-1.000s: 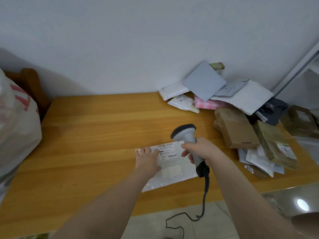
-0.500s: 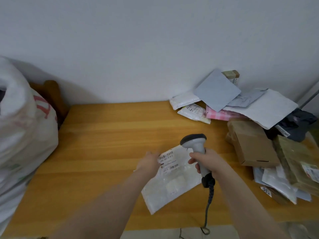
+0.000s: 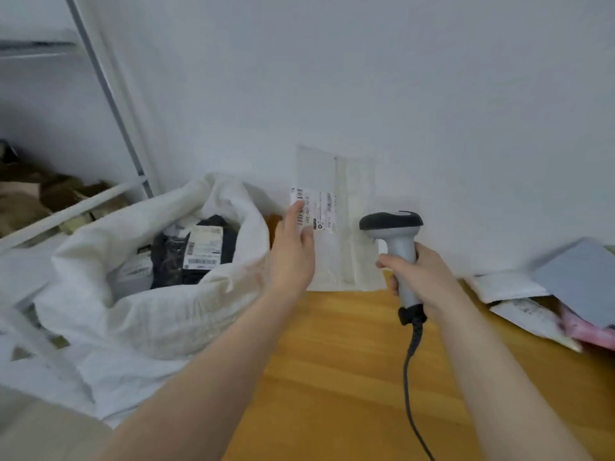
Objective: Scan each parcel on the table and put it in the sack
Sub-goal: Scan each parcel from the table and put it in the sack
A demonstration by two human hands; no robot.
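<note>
White wall (image 3: 399,78) fills the background, wooden surface (image 3: 332,361) bottom centre and right. Metal rack (image 3: 109,94) at far left with brown cardboard items (image 3: 26,194) on its shelf, blurred.

Sack (image 3: 133,327): white woven, mouth open, sits at the left edge of the surface. Inside it a dark parcel (image 3: 173,257) with a white barcode label (image 3: 203,247) facing up, plus another pale packet beside it, hard to make out.

Flat white parcel (image 3: 336,234): upright, off the surface, in front of the wall, just right of the sack mouth. Its printed label faces the camera, turned sideways.

Left hand (image 3: 293,254): fingers straight, lying over the left edge of the parcel and part of its label. Thumb hidden, so cannot tell whether it pinches the parcel or only touches it.

Right hand (image 3: 419,277): fingers wrapped tight round the handle of the grey scanner (image 3: 391,224), dark head pointing left toward the parcel, just beside its right edge. Dark cable (image 3: 409,377) hangs from the handle base down over the surface.

Far right on the surface: heap of parcels, with a grey mailer (image 3: 579,284) on top, white mailers (image 3: 509,286) under it, pink packet (image 3: 592,334) at the edge. All motion-blurred.
</note>
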